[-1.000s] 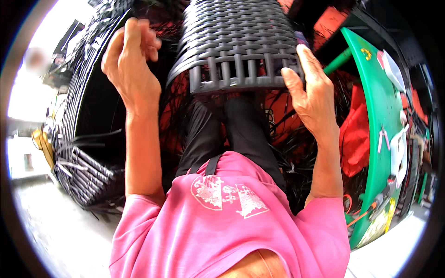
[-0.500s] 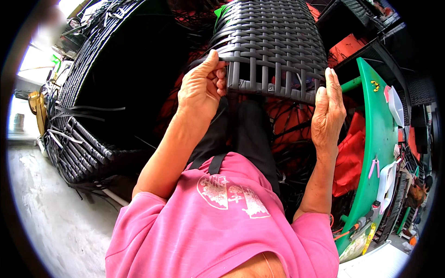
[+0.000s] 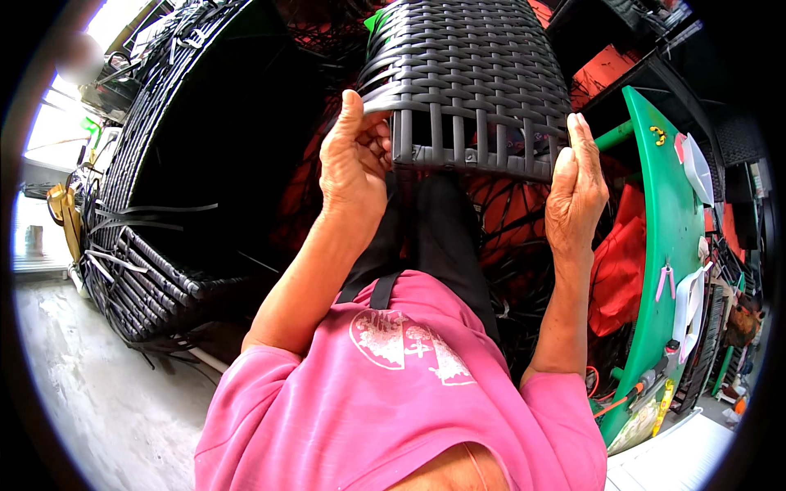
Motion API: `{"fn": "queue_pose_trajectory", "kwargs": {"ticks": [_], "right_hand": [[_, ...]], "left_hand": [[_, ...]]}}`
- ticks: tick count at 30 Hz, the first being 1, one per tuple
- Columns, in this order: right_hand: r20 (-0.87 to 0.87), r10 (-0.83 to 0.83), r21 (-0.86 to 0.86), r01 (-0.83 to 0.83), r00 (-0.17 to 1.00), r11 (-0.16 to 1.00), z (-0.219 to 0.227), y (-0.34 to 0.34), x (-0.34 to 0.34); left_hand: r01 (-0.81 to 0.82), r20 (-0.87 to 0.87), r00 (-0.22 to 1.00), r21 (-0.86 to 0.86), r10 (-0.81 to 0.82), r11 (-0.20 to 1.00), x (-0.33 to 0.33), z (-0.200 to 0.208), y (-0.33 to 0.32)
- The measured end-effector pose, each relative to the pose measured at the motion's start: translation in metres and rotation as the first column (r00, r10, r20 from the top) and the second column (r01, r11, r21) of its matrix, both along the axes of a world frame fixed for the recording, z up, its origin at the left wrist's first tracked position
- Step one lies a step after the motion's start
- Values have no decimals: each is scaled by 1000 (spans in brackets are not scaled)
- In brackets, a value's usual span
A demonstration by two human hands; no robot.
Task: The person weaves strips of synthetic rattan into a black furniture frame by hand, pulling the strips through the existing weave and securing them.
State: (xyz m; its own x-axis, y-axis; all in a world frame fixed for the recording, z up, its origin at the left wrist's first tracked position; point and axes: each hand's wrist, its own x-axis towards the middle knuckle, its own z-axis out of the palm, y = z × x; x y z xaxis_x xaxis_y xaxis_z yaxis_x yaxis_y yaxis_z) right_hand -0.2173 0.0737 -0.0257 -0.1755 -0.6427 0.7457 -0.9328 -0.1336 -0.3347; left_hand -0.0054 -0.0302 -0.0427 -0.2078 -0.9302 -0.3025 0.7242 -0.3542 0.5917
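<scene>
A dark grey woven wicker piece [image 3: 471, 74] on a frame stands before me at the top middle. Tight weave covers most of it, while its near edge shows upright strips with open gaps. At its left near corner, my left hand [image 3: 354, 159] has its fingers curled and its thumb raised, closed on a flat grey strip [image 3: 378, 105] coming off the weave. My right hand [image 3: 577, 196] lies along the right edge, fingers stretched upward and thumb apart, the palm turned toward the piece.
A large black wicker form [image 3: 147, 155] with loose strip ends fills the left. On the right stands a green board [image 3: 667, 221] bearing pink snips [image 3: 665, 282] and a power tool [image 3: 647, 380]. Red cloth [image 3: 618, 270] and tangled black strips lie between.
My left hand has moved slightly left, away from the weave's corner, its thumb lifting. The wicker piece has shifted slightly left in view; my right hand stays at its edge.
</scene>
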Motion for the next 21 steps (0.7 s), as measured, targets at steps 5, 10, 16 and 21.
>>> {"fn": "queue_pose_trajectory", "kwargs": {"ticks": [5, 10, 16, 21], "right_hand": [[-7, -24, -18, 24, 1000, 1000, -1, -1, 4], [30, -25, -40, 26, 999, 999, -2, 0, 6], [179, 30, -3, -30, 983, 1000, -1, -1, 3], [746, 166, 2, -251, 645, 968, 20, -5, -21]], "left_hand": [[41, -56, 998, 105, -35, 994, 0, 10, -21], [59, -36, 997, -100, -63, 993, 3, -1, -37], [-27, -31, 999, 31, 28, 999, -11, -6, -50], [34, -37, 999, -18, -35, 999, -6, -12, -51]]}}
